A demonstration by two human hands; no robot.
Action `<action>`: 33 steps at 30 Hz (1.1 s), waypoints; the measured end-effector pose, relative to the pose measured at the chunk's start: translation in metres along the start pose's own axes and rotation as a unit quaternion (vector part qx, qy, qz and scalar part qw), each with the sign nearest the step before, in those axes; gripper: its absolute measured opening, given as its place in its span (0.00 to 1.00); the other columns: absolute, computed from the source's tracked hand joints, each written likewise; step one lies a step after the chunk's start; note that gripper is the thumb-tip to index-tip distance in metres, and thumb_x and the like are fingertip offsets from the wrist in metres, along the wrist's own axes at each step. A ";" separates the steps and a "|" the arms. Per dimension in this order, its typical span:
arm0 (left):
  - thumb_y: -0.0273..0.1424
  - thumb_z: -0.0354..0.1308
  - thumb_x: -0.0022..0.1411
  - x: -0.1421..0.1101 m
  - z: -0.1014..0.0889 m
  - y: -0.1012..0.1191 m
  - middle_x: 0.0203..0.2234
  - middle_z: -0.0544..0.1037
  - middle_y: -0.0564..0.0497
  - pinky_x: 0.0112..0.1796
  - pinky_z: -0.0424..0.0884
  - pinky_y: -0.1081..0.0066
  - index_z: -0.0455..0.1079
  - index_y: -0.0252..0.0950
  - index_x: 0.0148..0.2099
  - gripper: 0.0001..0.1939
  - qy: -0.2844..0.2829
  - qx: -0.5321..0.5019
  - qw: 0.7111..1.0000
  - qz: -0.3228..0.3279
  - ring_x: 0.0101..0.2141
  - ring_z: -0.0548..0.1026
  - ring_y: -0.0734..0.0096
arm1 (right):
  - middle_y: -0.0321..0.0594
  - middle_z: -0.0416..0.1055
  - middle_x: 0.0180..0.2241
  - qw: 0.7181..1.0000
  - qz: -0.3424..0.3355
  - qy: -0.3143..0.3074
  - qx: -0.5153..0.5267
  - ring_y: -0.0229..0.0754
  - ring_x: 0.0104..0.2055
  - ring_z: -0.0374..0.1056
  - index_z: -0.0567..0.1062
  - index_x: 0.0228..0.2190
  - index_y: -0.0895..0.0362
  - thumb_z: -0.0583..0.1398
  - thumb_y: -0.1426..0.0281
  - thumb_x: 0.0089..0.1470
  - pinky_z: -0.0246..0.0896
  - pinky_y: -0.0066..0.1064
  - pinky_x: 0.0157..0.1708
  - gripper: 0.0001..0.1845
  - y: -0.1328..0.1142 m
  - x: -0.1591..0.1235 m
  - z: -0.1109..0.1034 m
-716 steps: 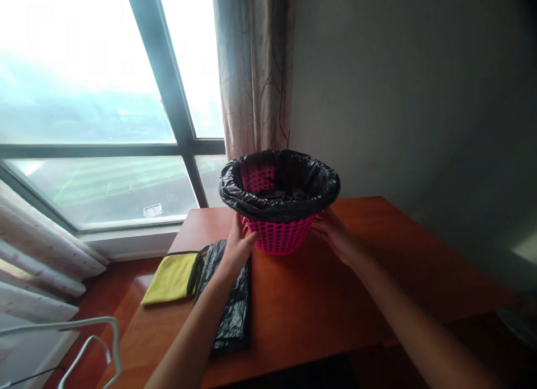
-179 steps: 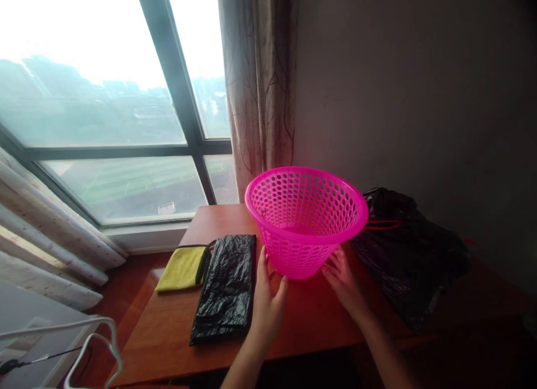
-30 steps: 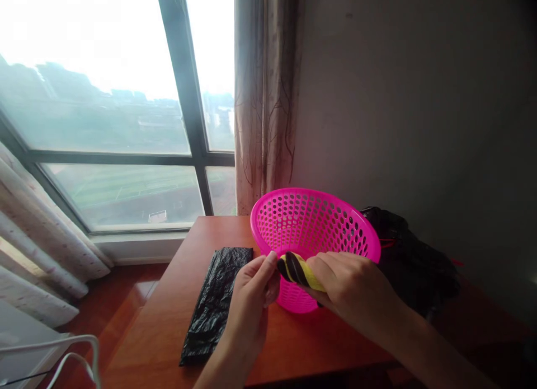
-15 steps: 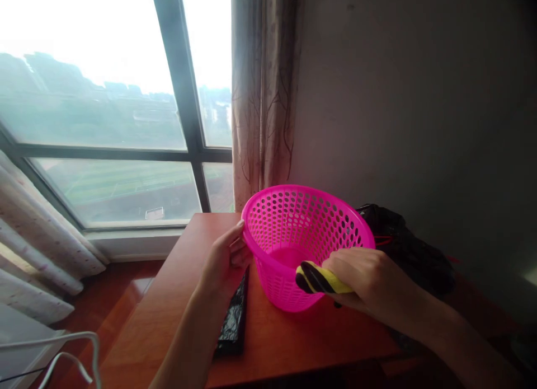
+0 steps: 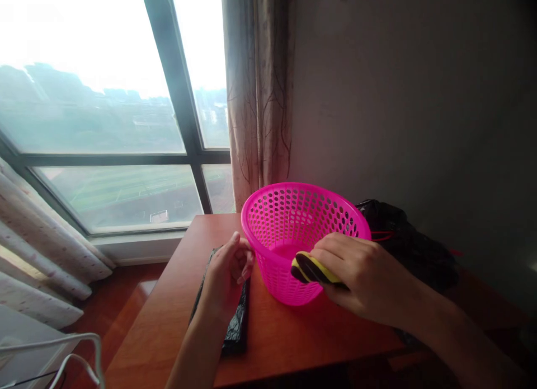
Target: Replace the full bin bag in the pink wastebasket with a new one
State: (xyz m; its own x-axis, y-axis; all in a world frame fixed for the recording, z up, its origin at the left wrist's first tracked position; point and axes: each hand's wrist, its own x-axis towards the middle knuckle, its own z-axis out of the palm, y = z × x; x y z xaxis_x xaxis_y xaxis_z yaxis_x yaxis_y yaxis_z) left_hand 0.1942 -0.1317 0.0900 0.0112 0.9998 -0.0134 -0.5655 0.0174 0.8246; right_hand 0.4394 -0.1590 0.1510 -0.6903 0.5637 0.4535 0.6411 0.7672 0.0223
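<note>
A pink plastic basket with a perforated wall stands on the wooden table. My right hand is closed around a yellow-and-black striped cloth, pressed to the basket's near right rim. How much of the cloth lies under my fingers is hidden. To the left of the basket, my left hand has loosely curled fingers, with the thumb raised and nothing visible in them. Its fingertips are close to the basket wall; whether they touch it I cannot tell. Partly behind that hand and forearm lies a flat black plastic-wrapped item.
The brown table runs toward the window and a patterned curtain. A black plastic bag with red ties sits behind the basket on the right. White cables show at the lower left.
My left hand has let go of the basket rim and dropped slightly beside it. My right hand keeps its hold on the cloth, a little higher in view.
</note>
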 end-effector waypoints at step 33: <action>0.33 0.65 0.57 0.028 0.001 0.014 0.14 0.60 0.62 0.12 0.50 0.84 0.63 0.34 0.27 0.15 0.006 -0.071 0.997 0.043 0.12 0.52 0.87 | 0.33 0.64 0.21 0.998 -0.018 0.063 -0.004 0.35 0.24 0.59 0.67 0.24 0.57 0.57 0.60 0.64 0.40 0.33 0.27 0.20 0.004 -0.003 0.020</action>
State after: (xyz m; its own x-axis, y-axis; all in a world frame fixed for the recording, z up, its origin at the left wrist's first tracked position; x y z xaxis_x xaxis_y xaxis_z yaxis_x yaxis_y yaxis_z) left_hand 0.1875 -0.1037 0.1012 -0.0509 0.9976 0.0467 -0.6745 -0.0688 0.7351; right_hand 0.4378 -0.1517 0.1319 -0.6649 0.4928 0.5614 0.6202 0.7830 0.0471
